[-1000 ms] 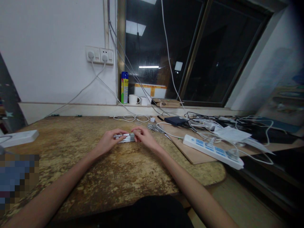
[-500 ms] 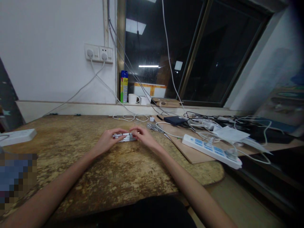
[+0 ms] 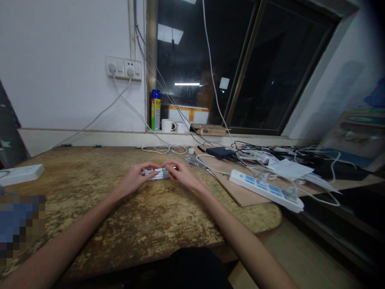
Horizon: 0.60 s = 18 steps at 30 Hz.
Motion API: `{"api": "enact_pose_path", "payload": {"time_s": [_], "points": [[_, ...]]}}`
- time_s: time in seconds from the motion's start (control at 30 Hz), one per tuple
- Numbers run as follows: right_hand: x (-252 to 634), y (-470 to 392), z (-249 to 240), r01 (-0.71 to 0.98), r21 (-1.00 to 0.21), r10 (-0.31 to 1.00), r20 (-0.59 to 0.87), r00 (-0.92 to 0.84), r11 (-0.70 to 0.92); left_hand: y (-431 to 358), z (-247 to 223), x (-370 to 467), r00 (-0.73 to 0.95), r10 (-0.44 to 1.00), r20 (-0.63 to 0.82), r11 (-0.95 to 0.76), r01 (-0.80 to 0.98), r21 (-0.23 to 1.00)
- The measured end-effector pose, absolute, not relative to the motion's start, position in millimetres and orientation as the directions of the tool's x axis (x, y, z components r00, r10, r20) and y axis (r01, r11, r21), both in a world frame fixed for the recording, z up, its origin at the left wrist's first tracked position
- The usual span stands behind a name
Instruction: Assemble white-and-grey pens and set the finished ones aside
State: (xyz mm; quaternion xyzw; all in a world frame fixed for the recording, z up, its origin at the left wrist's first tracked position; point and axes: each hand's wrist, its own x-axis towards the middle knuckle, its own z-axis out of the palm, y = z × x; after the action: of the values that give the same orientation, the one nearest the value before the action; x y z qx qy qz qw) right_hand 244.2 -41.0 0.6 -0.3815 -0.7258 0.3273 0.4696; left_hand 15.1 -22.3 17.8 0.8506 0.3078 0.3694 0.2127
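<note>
The left hand (image 3: pixel 134 179) and right hand (image 3: pixel 181 175) each close thumb and fingers round an end of a small bundle of slim pens (image 3: pixel 161 173) on the worn table (image 3: pixel 141 216). They look light, stiff and smooth enough to roll, so best pinched at both ends, as here. I make out perhaps four, fingers hiding some; beyond stands one mug (image 3: pixel 167 125).

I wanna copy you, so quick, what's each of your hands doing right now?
Left hand: closed on the slim white-and-gray sticks at their left end.
Right hand: closed on their right end.
</note>
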Motion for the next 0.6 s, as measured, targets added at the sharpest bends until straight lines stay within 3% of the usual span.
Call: {"api": "enact_pose_path", "payload": {"time_s": [0.23, 0.43, 0.6], "points": [[245.4, -42.7, 3.0, 0.259, -0.772, 0.812, 0.523, -0.258, 0.580, -26.0, 18.5, 17.5, 0.521, 0.695, 0.495, -0.708, 0.378, 0.597], [245.2, -47.2, 10.2, 0.174, -0.853, 0.859, 0.444, -0.257, 0.493, -28.3, 22.7, 18.0, 0.500, 0.681, 0.535, -0.727, 0.381, 0.571], [241.2, -46.3, 9.6, 0.048, -0.921, 0.890, 0.360, -0.280, 0.388, -24.5, 22.0, 21.0, 0.292, 0.867, 0.403, -0.490, 0.355, 0.796]]}}
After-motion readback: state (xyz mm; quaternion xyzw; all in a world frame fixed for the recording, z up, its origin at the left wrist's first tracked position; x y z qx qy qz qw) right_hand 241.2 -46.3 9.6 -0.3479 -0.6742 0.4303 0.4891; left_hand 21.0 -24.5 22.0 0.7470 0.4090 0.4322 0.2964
